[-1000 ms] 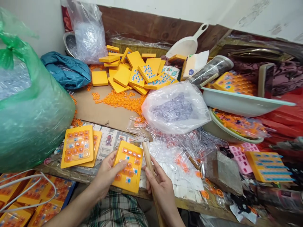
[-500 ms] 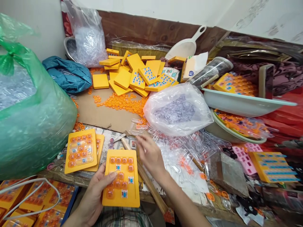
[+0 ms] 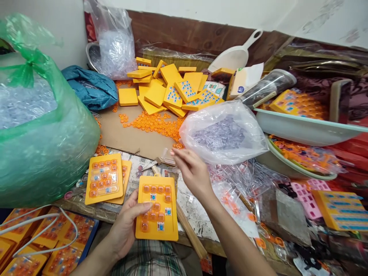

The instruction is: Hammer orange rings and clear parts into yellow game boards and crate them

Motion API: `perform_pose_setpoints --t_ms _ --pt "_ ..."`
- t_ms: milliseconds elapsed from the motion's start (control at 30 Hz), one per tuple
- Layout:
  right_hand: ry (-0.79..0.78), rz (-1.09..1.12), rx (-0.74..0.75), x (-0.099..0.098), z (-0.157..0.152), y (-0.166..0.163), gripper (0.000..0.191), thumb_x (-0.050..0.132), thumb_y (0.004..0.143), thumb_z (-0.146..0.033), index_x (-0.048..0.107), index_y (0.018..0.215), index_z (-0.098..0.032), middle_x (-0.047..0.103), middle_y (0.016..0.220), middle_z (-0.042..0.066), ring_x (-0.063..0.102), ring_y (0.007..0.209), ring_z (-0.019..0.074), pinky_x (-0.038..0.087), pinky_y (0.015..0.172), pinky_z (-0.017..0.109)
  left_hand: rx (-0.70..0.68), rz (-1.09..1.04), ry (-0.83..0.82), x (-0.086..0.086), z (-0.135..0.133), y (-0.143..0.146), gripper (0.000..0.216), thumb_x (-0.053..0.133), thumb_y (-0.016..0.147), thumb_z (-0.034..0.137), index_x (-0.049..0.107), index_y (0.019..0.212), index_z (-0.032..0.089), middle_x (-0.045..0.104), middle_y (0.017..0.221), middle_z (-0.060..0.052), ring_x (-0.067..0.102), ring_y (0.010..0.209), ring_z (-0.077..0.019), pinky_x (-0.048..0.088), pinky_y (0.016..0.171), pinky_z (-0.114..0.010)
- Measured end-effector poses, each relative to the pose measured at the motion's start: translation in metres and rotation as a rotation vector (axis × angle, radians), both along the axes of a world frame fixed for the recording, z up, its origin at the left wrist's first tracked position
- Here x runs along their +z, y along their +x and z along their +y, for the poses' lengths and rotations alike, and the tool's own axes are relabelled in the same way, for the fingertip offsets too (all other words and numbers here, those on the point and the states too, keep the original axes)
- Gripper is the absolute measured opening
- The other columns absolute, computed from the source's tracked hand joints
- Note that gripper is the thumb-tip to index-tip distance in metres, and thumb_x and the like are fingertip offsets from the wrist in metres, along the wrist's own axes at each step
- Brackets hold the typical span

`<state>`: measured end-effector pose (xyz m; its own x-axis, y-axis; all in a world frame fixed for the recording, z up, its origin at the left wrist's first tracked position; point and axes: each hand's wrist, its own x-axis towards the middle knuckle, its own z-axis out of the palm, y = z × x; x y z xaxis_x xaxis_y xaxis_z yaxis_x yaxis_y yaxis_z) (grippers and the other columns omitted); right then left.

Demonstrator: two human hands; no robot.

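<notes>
My left hand (image 3: 129, 218) grips a yellow plastic board (image 3: 157, 230) by its left side, thumb on top. Orange translucent caps and several blue-marked squares sit in its recess. My right hand (image 3: 194, 170) reaches past the board, its fingers bent together at a small clear oblong plastic piece (image 3: 167, 156); the thumb is mostly hidden. Left of the held board lies another filled yellow board (image 3: 104, 178), overlapping a second one (image 3: 126, 174). A hammer (image 3: 188, 226) rests on the worktop, partly behind the held board.
An open white bag of clear pieces (image 3: 201, 115) stands beyond my right hand. Loose orange caps (image 3: 158, 122) and piled yellow boards (image 3: 155, 94) lie farther back. A bulging green bag (image 3: 57, 161) stands left; a pale basin (image 3: 304, 128) and a stone block (image 3: 287, 214) are right.
My right hand has moved forward from beside the held board to the clear pieces. The view has shifted slightly; my left hand still holds the board.
</notes>
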<state>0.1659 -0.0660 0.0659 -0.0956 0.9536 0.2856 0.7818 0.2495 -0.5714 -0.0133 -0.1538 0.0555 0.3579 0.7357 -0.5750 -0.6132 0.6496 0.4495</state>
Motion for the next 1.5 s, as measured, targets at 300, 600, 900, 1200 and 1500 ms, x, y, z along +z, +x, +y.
perform_pose_setpoints --t_ms 300,600,900,1200,1500 --pt "0.123 0.265 0.139 -0.009 -0.092 -0.013 0.015 0.065 0.082 -0.014 0.068 0.096 -0.02 0.07 0.078 0.003 0.06 0.072 0.0174 0.051 0.065 0.032 0.074 -0.018 0.043 -0.014 -0.005 0.026 0.047 0.061 0.086 0.035 0.047 0.128 0.02 0.065 0.118 -0.009 0.062 0.107 -0.0233 0.048 0.095 -0.036" --pt "0.144 0.26 -0.115 -0.024 -0.103 -0.02 0.032 0.065 0.08 -0.018 0.063 0.109 -0.029 0.041 0.128 0.008 0.041 0.121 0.0286 0.037 0.098 0.05 0.062 0.072 0.235 -0.013 -0.012 0.029 0.045 0.06 0.087 0.031 0.043 0.128 0.022 0.063 0.12 -0.009 0.062 0.106 -0.0215 0.05 0.091 -0.034" --pt "-0.493 1.335 -0.191 -0.021 -0.1 -0.032 0.082 0.076 0.072 -0.025 0.027 0.138 -0.032 0.06 0.119 0.005 0.063 0.104 0.0222 0.051 0.089 0.038 0.048 0.578 0.513 -0.027 -0.01 0.03 0.03 0.06 0.085 0.035 0.058 0.109 0.017 0.067 0.107 -0.009 0.064 0.098 -0.0218 0.051 0.086 -0.03" --pt "-0.046 0.13 -0.096 -0.011 -0.041 0.012 0.044 0.053 0.09 -0.035 0.046 0.131 -0.019 0.057 0.123 0.013 0.063 0.099 0.0199 0.054 0.081 0.034 0.105 0.086 0.062 -0.02 -0.002 0.032 0.048 0.069 0.079 0.031 0.052 0.123 0.019 0.069 0.111 -0.009 0.067 0.099 -0.0247 0.054 0.087 -0.036" --pt "-0.16 -0.531 0.245 -0.02 0.046 -0.003 0.017 0.058 0.09 -0.026 0.064 0.101 -0.015 0.065 0.103 0.006 0.062 0.097 0.0198 0.049 0.086 0.041 0.036 -0.153 -0.204 -0.024 -0.007 0.018 0.048 0.063 0.084 0.036 0.054 0.125 0.014 0.07 0.111 -0.012 0.065 0.105 -0.0281 0.049 0.097 -0.042"
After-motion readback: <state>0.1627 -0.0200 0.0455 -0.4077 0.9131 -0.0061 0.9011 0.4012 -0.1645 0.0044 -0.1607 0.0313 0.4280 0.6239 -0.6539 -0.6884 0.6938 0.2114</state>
